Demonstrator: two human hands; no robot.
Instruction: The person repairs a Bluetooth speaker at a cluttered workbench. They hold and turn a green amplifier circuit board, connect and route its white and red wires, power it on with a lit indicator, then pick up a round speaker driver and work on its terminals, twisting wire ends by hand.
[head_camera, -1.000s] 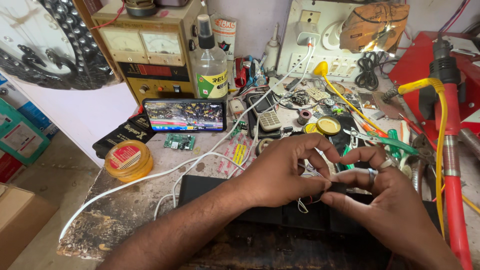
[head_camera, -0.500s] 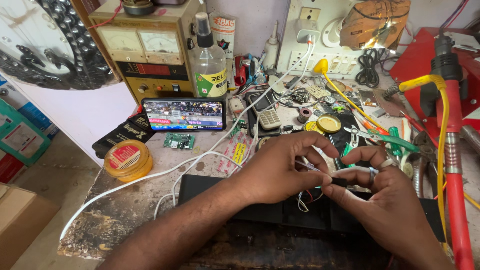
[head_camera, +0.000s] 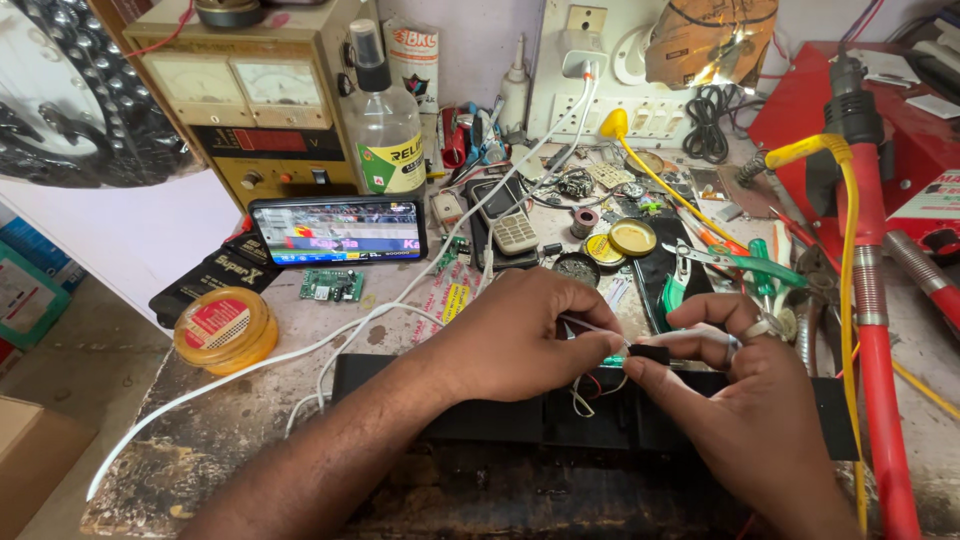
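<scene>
My left hand (head_camera: 520, 335) pinches thin wires (head_camera: 590, 385) that loop down toward a long black device (head_camera: 560, 415) lying across the bench front. My right hand (head_camera: 735, 400), with a ring on one finger, grips a small black part (head_camera: 650, 352) between thumb and forefinger. The two hands meet fingertip to fingertip just above the black device. A white wire runs from my left fingers toward the black part.
Behind stand a lit phone (head_camera: 338, 230), a beige metered power supply (head_camera: 250, 100), a clear bottle (head_camera: 385, 130) and a keypad phone (head_camera: 512, 228). A yellow tin (head_camera: 222, 328) sits at left, a white cable (head_camera: 300, 350) crosses the bench, and red tubing (head_camera: 875, 330) runs along the right.
Both hands stay over the black device. My fingers have shifted on the wires, and the black part now shows between my right thumb and forefinger.
</scene>
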